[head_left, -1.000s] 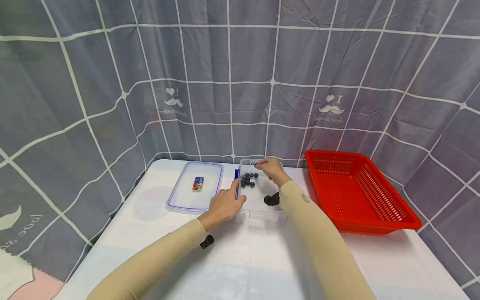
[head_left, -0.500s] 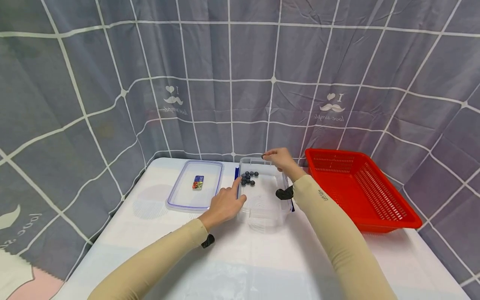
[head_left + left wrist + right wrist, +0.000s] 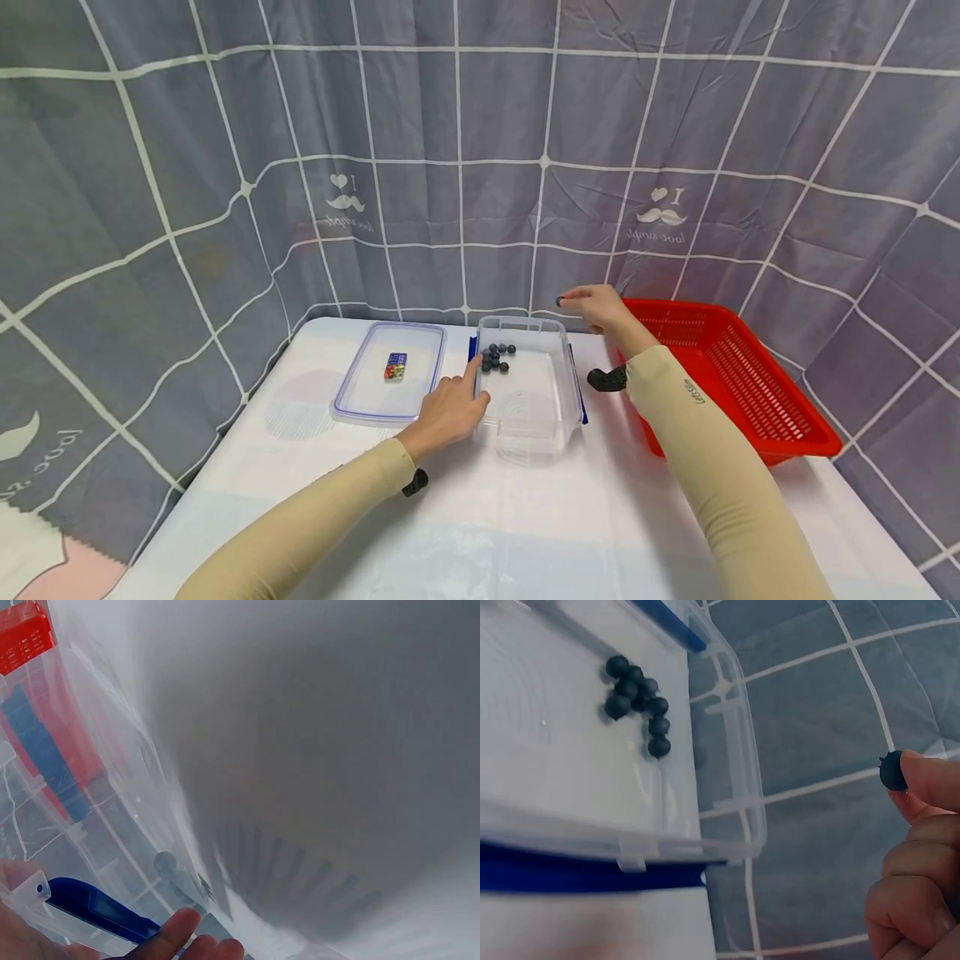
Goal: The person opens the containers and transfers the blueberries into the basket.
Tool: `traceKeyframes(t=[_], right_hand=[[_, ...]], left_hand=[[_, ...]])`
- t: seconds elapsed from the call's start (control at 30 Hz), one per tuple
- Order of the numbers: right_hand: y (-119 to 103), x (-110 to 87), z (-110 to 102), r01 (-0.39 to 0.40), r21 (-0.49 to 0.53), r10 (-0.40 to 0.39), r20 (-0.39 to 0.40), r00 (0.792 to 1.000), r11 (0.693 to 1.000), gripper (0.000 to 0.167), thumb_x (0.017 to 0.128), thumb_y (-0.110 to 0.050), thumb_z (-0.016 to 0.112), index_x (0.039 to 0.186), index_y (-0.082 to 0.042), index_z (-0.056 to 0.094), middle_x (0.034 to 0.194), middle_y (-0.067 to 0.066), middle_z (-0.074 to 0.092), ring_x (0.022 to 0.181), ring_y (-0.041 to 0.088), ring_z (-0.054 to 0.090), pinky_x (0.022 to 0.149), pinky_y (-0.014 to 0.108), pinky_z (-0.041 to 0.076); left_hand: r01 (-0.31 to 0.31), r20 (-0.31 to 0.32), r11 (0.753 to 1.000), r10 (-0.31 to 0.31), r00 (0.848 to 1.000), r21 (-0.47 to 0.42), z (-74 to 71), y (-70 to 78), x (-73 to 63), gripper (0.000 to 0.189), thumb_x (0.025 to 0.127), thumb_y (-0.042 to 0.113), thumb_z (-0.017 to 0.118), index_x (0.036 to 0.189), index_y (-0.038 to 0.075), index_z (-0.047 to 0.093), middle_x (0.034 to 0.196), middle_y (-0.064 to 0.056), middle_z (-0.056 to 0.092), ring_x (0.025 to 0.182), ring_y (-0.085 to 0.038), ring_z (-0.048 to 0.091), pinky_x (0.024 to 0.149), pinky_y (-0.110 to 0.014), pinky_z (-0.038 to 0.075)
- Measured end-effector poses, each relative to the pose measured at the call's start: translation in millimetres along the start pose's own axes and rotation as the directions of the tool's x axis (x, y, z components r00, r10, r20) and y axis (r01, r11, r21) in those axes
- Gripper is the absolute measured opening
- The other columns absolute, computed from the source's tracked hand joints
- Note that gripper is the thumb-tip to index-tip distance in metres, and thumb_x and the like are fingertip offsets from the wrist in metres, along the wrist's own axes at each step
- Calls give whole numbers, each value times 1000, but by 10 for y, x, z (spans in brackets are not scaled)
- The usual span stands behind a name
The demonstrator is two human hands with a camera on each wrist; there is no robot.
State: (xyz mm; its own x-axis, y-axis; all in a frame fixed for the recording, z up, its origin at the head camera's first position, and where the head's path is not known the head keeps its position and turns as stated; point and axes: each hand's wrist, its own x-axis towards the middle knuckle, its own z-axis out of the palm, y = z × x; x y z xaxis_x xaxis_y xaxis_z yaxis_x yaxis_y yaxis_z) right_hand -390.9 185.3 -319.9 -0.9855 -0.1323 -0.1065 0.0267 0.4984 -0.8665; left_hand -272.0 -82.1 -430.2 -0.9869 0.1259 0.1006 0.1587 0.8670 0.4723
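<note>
My right hand pinches one blueberry between thumb and fingertip, with the other fingers curled in. It is held in the air behind the right side of a clear plastic food container, toward the red basket. Several blueberries lie clustered at the container's back left inside. At the container's left wall, my left hand grips the edge, index finger along the rim and thumb toward the inside. A blue side latch shows beside its fingers in the left wrist view.
A red perforated basket stands right of the container, partly behind my right forearm. To the left lies a clear lid with blue edging and a small printed label. A grey checked curtain closes off the table's back.
My right hand has lifted the blueberry out of the container and carried it up and right, toward the basket. The left hand stays at the container's left wall.
</note>
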Motion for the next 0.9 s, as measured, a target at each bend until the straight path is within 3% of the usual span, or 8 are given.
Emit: traceKeyframes(t=[0.43, 0.9], right_hand=[[271, -129, -662, -42, -18, 42, 11, 999, 999, 53, 101, -27, 61, 146, -2, 51, 53, -6, 30, 46, 11, 26, 48, 25, 28], [761, -196, -1077, -127, 7, 127, 43, 991, 992, 56, 102, -28, 57, 149, 1, 44, 50, -9, 34, 44, 9, 28, 48, 25, 30]], left_hand=[[2, -2, 1000, -2, 1000, 2, 4, -3, 40, 71, 95, 43, 45, 161, 26, 24, 124, -16, 66, 113, -33, 60, 73, -54, 51], [10, 17, 1000, -10, 1000, -18, 3, 5, 12, 74, 94, 41, 46, 162, 25, 22, 124, -15, 66, 112, -33, 61, 72, -52, 50]])
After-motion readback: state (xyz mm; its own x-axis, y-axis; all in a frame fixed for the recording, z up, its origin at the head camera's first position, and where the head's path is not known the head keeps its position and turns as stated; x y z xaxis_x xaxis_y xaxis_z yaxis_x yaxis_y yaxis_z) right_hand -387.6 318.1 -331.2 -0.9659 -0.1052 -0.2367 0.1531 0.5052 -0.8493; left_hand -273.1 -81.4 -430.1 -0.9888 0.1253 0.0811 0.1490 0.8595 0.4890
